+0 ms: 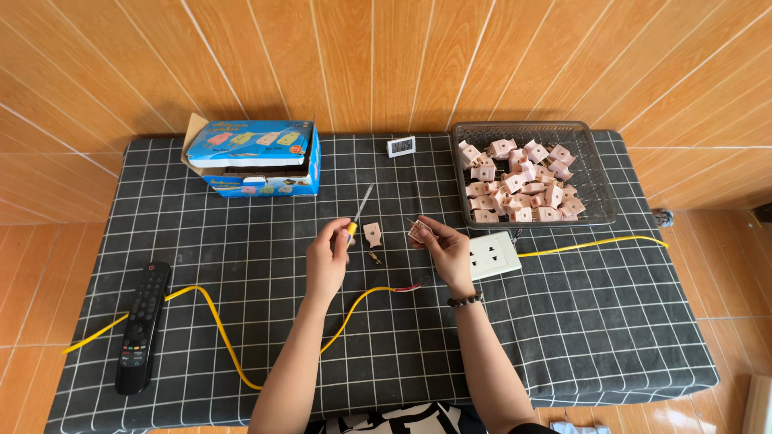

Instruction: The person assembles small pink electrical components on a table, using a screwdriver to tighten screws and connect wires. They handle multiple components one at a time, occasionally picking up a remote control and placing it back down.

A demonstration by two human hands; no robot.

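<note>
My left hand (328, 257) grips a screwdriver (359, 210) with a yellow handle, its thin shaft pointing up and to the right. My right hand (445, 247) pinches a small pink plug half (416, 231) between the fingertips. Between the two hands another pink plug piece (372, 235) lies on the cloth, with a small brass part (375, 257) just below it. A yellow cable (215, 321) runs across the cloth and ends in bare red wire tips (410, 286) under my right wrist.
A grey mesh basket (595, 173) holds several pink plugs at the back right. A white socket block (494, 255) with a yellow cord lies beside my right hand. A blue cardboard box (253, 157), a small white clock (400, 145) and a black remote (142, 325) sit on the checked cloth (611, 321).
</note>
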